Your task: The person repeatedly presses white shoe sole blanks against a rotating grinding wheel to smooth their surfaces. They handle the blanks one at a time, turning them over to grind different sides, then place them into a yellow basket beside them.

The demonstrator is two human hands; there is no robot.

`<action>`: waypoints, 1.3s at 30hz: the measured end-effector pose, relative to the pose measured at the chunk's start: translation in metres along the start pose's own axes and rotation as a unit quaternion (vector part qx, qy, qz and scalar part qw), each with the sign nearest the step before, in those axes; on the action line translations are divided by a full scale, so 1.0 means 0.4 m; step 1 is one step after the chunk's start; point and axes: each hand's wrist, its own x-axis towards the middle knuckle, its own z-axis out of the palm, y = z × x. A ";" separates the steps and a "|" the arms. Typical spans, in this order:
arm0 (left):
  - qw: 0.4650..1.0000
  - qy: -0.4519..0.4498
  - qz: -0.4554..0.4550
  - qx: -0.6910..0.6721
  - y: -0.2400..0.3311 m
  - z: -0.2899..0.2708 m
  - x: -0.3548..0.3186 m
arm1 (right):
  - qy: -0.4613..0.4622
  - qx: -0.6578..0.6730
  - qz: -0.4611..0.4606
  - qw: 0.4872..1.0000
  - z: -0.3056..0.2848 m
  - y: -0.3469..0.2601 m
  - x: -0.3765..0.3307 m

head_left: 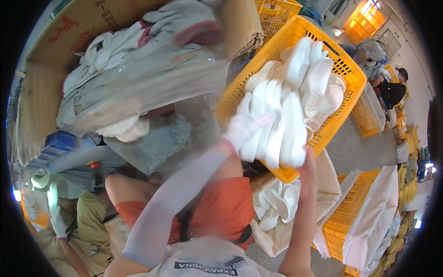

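Several white foam clogs (273, 127) stand pressed side by side in a row at the near end of a yellow plastic crate (353, 94). My left hand (247, 125), in a white glove, grips the left end of this row. At its right end my bare right hand (308, 162) holds the outer clog, its fingers partly hidden behind it. More white clogs (318, 85) with small holes lie behind the row inside the crate.
A large cardboard box (48, 76) with white gloves (104, 57) stands at the left. Loose clogs (277, 203) lie in a lined container below the crate. Another yellow crate (350, 219) is at the right. A person (392, 90) works in the background; another's gloved hand (57, 224) shows lower left.
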 end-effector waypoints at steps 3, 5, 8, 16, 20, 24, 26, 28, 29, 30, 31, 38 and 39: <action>0.972 -0.025 0.041 0.231 -0.019 0.061 -0.018 | 0.024 0.067 0.105 0.992 -0.028 0.088 -0.052; 0.887 0.073 0.229 0.394 -0.029 0.101 -0.050 | 0.048 -0.005 0.121 0.991 0.001 0.113 -0.047; 0.772 -0.092 0.251 0.577 -0.029 0.121 -0.109 | 0.095 -0.342 -0.064 0.933 0.085 0.139 -0.021; 0.806 -0.027 0.277 0.523 -0.057 0.038 -0.105 | 0.102 -0.572 -0.116 0.805 -0.001 -0.050 0.095; 0.845 0.014 0.273 0.460 -0.083 0.031 -0.055 | 0.209 -0.747 -0.329 0.538 0.008 -0.103 0.081; 0.876 -0.075 0.203 0.430 -0.076 0.026 -0.057 | -0.010 -0.584 -0.361 0.727 0.156 0.143 0.013; 0.844 -0.064 0.256 0.467 -0.076 0.017 -0.085 | 0.008 -0.612 -0.280 0.739 0.174 0.242 0.005; 0.772 -0.042 0.320 0.547 -0.087 0.009 -0.124 | 0.066 -0.593 -0.192 0.779 0.142 0.253 0.018; 0.740 -0.058 0.323 0.587 -0.095 0.005 -0.142 | 0.064 -0.560 -0.160 0.811 0.114 0.220 0.036; 0.724 -0.039 0.300 0.620 -0.099 0.007 -0.147 | 0.064 -0.498 -0.200 0.841 0.079 0.164 0.044; 0.764 -0.017 0.287 0.577 -0.104 0.006 -0.156 | 0.089 -0.492 -0.187 0.846 0.050 0.092 0.058; 0.949 0.041 0.072 0.303 0.008 0.064 -0.120 | 0.104 -0.567 -0.385 0.721 0.107 -0.209 0.022; 0.925 0.054 0.211 0.312 0.033 0.080 -0.117 | 0.065 -0.541 -0.404 0.735 0.138 -0.187 0.007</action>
